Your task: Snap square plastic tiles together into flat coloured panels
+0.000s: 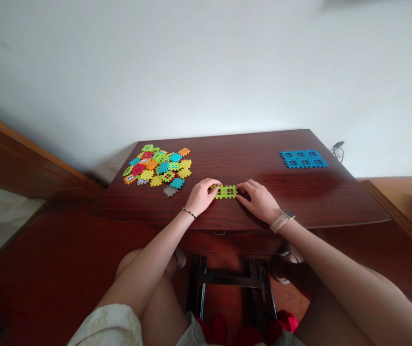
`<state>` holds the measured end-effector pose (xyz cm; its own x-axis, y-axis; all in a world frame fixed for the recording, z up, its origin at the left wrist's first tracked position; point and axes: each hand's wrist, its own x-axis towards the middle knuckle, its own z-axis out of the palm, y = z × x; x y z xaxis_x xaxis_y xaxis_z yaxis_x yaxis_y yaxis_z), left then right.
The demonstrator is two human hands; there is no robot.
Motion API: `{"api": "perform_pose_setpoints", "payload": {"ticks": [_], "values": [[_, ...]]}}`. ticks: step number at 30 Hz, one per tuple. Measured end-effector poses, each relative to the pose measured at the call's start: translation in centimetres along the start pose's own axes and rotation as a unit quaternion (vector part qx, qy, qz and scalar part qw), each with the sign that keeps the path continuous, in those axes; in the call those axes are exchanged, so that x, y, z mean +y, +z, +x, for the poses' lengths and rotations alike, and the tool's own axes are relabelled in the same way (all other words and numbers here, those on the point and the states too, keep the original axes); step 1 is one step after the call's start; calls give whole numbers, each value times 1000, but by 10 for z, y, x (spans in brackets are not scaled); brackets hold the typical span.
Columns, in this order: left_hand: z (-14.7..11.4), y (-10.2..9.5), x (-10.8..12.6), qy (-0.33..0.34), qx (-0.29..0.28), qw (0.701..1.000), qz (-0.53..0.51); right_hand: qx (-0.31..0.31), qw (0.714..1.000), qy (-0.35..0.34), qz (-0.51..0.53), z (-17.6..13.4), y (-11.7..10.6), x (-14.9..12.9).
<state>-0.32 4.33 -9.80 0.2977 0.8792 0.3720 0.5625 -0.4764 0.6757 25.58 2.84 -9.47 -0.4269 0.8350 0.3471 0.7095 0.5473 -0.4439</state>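
Two lime-green interlocking tiles with window-like cut-outs lie side by side near the front of the dark wooden table. My left hand grips their left end between thumb and fingers, covering part of that tile. At the right end, my right hand pinches the edge with its thumb and fingertips. Whether the tiles are fully locked together cannot be made out. A grey tile lies just left of my left hand.
A pile of loose coloured tiles spreads over the table's left side. A joined blue panel of several tiles lies at the right. Behind the table stands a white wall; a black cable shows beyond its right edge.
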Motion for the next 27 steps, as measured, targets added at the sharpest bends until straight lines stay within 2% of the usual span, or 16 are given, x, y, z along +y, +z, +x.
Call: {"api": "perform_pose_setpoints", "payload": {"ticks": [6,27], "values": [[-1,3,0,26,5,998,50,4,1000,-1,1,0,1,1],[0,0,4,31,-10,998,59,2,1000,-1,5,0,0,0]]}}
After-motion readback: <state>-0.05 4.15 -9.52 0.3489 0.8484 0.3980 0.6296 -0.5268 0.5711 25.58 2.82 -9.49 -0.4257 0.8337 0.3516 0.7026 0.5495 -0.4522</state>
